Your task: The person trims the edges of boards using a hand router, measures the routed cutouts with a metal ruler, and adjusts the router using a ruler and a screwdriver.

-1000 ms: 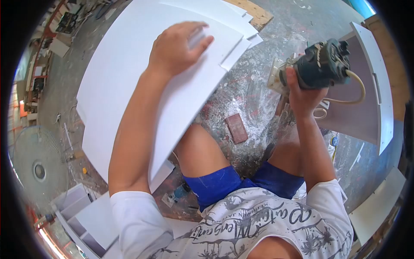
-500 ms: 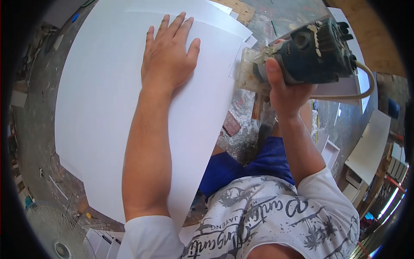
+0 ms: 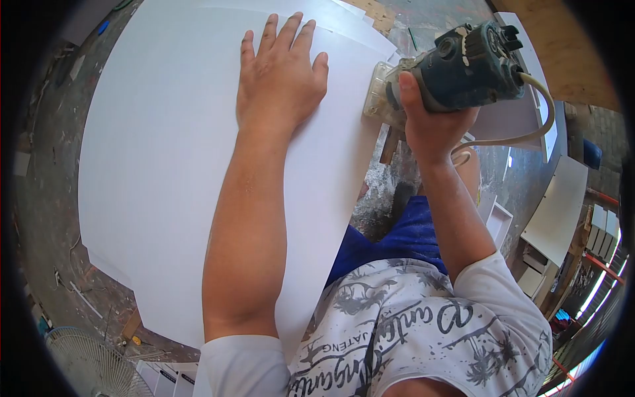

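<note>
My left hand (image 3: pixel 281 79) lies flat on a large white panel (image 3: pixel 159 172), fingers spread and holding nothing. At the panel's right edge, my right hand (image 3: pixel 440 129) is wrapped round a dark trim router (image 3: pixel 463 69) with a clear plastic base (image 3: pixel 378 92). The router is tilted on its side, with its motor end pointing right, and its base is at the panel's edge. Whether the base touches the panel I cannot tell. The router's bit is hidden. A pale cord (image 3: pixel 549 109) loops from the motor end back beneath my right wrist.
More white sheets (image 3: pixel 374 33) show under the panel's far edge. A fan (image 3: pixel 96 364) stands at the lower left. Other white boards (image 3: pixel 555 212) lean at the right, near a wooden sheet (image 3: pixel 562 53) at the upper right. White dust covers the floor (image 3: pixel 390 192) by my legs.
In the view, my left hand and the panel's right edge have shifted to the right. The router has moved slightly left and up, so its base now overlaps the panel's edge.
</note>
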{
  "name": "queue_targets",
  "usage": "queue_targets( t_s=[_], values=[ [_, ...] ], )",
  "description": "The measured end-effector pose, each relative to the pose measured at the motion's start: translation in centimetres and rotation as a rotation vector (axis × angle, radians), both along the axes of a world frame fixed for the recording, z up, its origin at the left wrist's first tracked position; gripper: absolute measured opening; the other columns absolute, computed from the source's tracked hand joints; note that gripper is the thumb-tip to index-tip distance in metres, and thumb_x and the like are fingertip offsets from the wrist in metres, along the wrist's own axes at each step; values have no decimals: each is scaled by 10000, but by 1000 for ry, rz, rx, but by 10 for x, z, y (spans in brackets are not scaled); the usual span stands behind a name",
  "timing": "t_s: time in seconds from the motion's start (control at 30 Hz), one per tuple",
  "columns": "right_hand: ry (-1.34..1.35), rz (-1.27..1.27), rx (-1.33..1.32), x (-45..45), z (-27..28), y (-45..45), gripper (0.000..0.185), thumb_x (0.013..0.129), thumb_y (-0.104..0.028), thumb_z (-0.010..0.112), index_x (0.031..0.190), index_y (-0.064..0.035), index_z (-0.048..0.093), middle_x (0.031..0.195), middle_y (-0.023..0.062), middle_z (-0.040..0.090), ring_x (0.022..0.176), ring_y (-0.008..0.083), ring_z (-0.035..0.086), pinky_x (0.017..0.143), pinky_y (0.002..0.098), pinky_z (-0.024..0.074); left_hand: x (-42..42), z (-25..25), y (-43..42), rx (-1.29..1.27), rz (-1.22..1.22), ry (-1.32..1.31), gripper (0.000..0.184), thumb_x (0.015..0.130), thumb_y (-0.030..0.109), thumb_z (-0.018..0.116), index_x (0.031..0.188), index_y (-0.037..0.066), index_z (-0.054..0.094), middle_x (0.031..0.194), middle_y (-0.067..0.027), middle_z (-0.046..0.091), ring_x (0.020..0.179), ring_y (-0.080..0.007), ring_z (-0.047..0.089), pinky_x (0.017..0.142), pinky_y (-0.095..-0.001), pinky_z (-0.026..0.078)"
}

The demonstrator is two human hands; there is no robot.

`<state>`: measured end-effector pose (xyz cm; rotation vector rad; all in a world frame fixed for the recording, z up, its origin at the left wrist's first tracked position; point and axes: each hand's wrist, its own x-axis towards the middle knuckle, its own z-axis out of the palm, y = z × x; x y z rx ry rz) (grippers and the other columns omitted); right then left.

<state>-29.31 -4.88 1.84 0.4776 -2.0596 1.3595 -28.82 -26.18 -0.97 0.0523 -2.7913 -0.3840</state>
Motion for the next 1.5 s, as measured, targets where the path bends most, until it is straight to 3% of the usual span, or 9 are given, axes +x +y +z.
queue_targets(
  t_s=[0.27,0.37,0.47,0.67,0.77,1.17,1.37,1.43,1.5],
  values=[
    [-22,-21,-14,-7,-15,-1,774,739,-253,942,1281,38,470,1162,116,596,1012,201,641,892,320,530,2,4,2,-26,-5,-13,546,1046,373,456,1550,162,465,1639,-12,399,1546,-238,289,1286,-485,159],
    [41,-43,47,-5,-13,-5,670,830,-201,896,1308,28,486,1147,97,639,1004,167,659,902,290,551,1,17,1,52,-40,-136,606,1042,346,478,1562,46,404,1655,-111,355,1565,-275,240,1299,-490,123],
    [36,-7,19,-8,-15,-6,687,827,-201,899,1315,33,477,1155,101,633,1014,169,654,909,289,548,3,11,1,78,-55,-41,587,1026,314,480,1536,27,438,1631,-122,393,1551,-287,272,1291,-491,144],
    [72,-69,26,-9,-17,-12,746,797,-240,922,1319,35,464,1172,105,611,1030,170,644,925,295,545,11,39,6,99,-38,-152,582,1030,316,475,1534,26,441,1630,-129,392,1549,-295,276,1291,-492,145],
    [62,-70,-2,-8,-17,-14,761,788,-255,928,1315,37,464,1169,103,605,1034,170,641,926,295,544,3,12,3,55,-37,-57,581,1031,315,474,1533,25,442,1627,-132,396,1549,-296,275,1290,-492,146],
    [-48,-80,-101,2,-16,-17,736,792,-240,925,1296,28,461,1156,93,605,1012,153,640,898,276,548,1,11,5,48,-33,-42,575,1034,304,466,1531,16,443,1621,-135,406,1548,-294,278,1289,-493,148],
    [39,-44,1,1,-19,-13,692,788,-238,922,1263,43,504,1126,95,623,984,163,654,883,281,551,0,12,4,44,-38,-65,573,1034,303,465,1523,5,451,1621,-137,406,1547,-294,279,1288,-493,152],
    [-8,-52,17,3,-20,-10,778,760,-279,935,1283,64,472,1168,116,581,1024,190,632,899,299,530,-40,-68,-2,22,-62,480,574,1035,304,462,1526,4,447,1623,-136,403,1548,-294,278,1289,-493,150],
    [-31,-61,14,5,-18,-11,828,739,-307,947,1286,78,459,1187,126,557,1038,207,621,903,309,518,-41,-73,-2,17,-57,489,575,1038,305,458,1529,5,443,1625,-135,400,1550,-292,274,1290,-492,147]
  ],
)
